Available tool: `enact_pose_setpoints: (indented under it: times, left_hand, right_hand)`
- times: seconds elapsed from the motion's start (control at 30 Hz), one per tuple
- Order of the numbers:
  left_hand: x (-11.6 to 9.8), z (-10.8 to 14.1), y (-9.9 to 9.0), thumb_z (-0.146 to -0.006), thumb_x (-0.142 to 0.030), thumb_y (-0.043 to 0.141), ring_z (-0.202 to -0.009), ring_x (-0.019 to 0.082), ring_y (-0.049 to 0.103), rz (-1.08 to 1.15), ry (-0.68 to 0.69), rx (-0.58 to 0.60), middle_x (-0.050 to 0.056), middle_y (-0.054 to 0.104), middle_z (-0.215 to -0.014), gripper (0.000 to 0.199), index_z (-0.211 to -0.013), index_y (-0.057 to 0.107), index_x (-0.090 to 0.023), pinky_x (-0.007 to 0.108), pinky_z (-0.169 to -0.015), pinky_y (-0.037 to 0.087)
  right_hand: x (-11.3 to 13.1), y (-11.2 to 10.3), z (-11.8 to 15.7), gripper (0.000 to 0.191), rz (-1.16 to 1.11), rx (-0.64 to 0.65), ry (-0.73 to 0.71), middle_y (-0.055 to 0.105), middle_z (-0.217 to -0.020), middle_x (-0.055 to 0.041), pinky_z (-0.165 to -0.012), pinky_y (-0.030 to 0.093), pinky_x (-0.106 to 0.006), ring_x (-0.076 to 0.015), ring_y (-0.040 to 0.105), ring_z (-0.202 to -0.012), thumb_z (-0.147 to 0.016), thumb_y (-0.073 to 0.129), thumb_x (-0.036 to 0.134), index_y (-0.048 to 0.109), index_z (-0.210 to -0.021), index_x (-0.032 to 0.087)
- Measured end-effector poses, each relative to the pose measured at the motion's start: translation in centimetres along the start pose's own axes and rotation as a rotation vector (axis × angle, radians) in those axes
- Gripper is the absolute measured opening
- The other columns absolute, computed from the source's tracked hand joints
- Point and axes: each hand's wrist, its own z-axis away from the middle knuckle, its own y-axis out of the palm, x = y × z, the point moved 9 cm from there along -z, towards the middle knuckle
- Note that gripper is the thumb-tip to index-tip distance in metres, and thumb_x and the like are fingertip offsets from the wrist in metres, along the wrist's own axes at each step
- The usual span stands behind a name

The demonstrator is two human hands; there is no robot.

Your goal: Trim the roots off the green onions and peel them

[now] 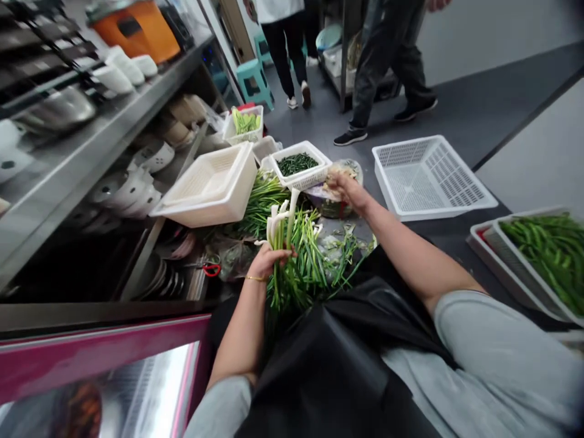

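My left hand (269, 261) is wrapped round a bunch of green onions (281, 228), white ends up, green leaves hanging down. My right hand (349, 190) is stretched out over a bin (336, 208) with scraps in and around it; its fingers are blurred, and whether they hold anything cannot be made out. More green onions (310, 243) lie in a heap beyond and beside the held bunch. Just behind the heap, a small white basket (303, 181) holds chopped dark green pieces.
A cream basket (207, 182) stands at left and a white basket (429, 182) at right. Green peppers (547, 255) fill a basket at far right. Red-handled scissors (211, 269) lie near metal shelving (104, 152). Two people's legs show ahead.
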Motion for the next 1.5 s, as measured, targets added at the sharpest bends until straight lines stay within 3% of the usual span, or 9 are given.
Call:
enact_pose_setpoints:
  times: [0.2,0.3,0.47,0.63,0.8,1.03,1.23,1.33,1.5]
  left_hand:
    - [-0.1,-1.0,0.4,-0.063,-0.031,0.073,-0.057,0.013,0.052,-0.087,0.013,0.044,0.005,0.066,-0.07,0.021,-0.071,0.067,-0.012,0.025,-0.05,0.038]
    - [0.2,-0.7,-3.2,-0.064,-0.036,0.068,-0.064,0.017,0.058,0.186,0.071,-0.022,0.004,0.064,-0.066,0.023,-0.06,0.055,-0.017,0.029,-0.061,0.047]
    - [2.4,-1.9,-9.2,-0.064,-0.036,0.072,-0.042,0.008,0.046,0.474,0.061,-0.133,-0.007,0.052,-0.051,0.03,-0.075,0.048,-0.02,0.027,-0.053,0.048]
    - [4.4,-4.9,-9.3,-0.069,-0.034,0.076,-0.032,0.004,0.031,0.564,-0.022,-0.087,-0.011,0.037,-0.042,0.037,-0.07,0.042,-0.02,0.018,-0.039,0.033]
    - [5.3,-6.0,-10.2,-0.065,-0.022,0.078,-0.033,0.004,0.038,0.496,-0.088,-0.183,-0.01,0.045,-0.044,0.033,-0.071,0.046,-0.019,0.017,-0.039,0.033]
    - [6.5,-5.7,-10.2,-0.057,-0.028,0.079,-0.034,0.004,0.043,0.363,-0.207,-0.306,0.0,0.064,-0.056,0.03,-0.074,0.059,-0.013,0.017,-0.037,0.032]
    - [2.3,-6.0,-3.6,-0.058,-0.027,0.08,-0.041,0.005,0.049,0.173,-0.058,-0.246,0.008,0.074,-0.083,0.037,-0.088,0.068,-0.01,0.018,-0.039,0.037]
    - [-0.6,-5.8,0.3,-0.058,-0.028,0.081,-0.042,0.006,0.049,0.044,0.035,-0.152,0.003,0.069,-0.069,0.036,-0.087,0.07,-0.01,0.019,-0.039,0.037]
    - [-4.2,-4.5,2.6,-0.057,-0.031,0.081,-0.043,0.008,0.049,-0.041,0.197,-0.151,-0.001,0.064,-0.062,0.03,-0.076,0.069,-0.011,0.021,-0.041,0.038]
  right_hand:
    - [5.0,15.1,-3.5,0.048,0.054,0.433,-0.255,0.062,-0.119,-0.0045,-0.105,0.04,-0.038,-0.0206,0.056,-0.116,-0.086,0.06,0.053,0.062,-0.117,0.017]
    - [1.2,13.1,-7.0,0.043,0.088,0.308,-0.074,0.064,-0.111,-0.0025,-0.093,0.048,-0.028,-0.012,0.06,-0.103,-0.097,0.042,0.051,0.061,-0.111,0.015]
    - [-13.6,6.2,-9.5,0.031,0.405,0.055,0.39,0.065,-0.087,-0.0032,-0.076,0.052,-0.025,-0.0111,0.061,-0.081,-0.097,0.049,0.036,0.062,-0.091,0.01]
    - [-26.6,8.1,-7.6,0.027,0.613,0.074,0.701,0.065,-0.105,-0.0097,-0.086,0.051,-0.037,-0.0194,0.062,-0.098,-0.088,0.063,0.036,0.064,-0.1,0.011]
    - [-31.3,9.2,-7.3,0.027,0.656,0.08,0.842,0.067,-0.092,-0.0167,-0.083,0.048,-0.032,-0.0263,0.063,-0.1,-0.067,0.079,0.031,0.065,-0.076,0.01]
    - [-24.2,6.1,-2.2,0.027,0.417,0.177,0.651,0.053,-0.057,0.0014,-0.055,0.044,-0.022,-0.01,0.05,-0.052,-0.077,0.066,0.039,0.058,-0.073,0.014]
    - [-12.5,7.2,3.1,0.015,0.461,0.42,0.168,0.068,-0.08,-0.0043,-0.072,0.048,-0.027,-0.0167,0.061,-0.075,-0.075,0.064,0.025,0.07,-0.081,0.012]
    - [-7.4,9.8,4.3,0.023,0.608,0.559,-0.141,0.07,-0.1,-0.0074,-0.084,0.047,-0.03,-0.0206,0.063,-0.094,-0.078,0.06,0.02,0.072,-0.097,0.015]
    - [-3.7,10.8,5.0,0.034,0.862,0.453,-0.161,0.071,-0.105,-0.0063,-0.084,0.047,-0.026,-0.0211,0.064,-0.102,-0.081,0.056,0.018,0.069,-0.112,0.021]
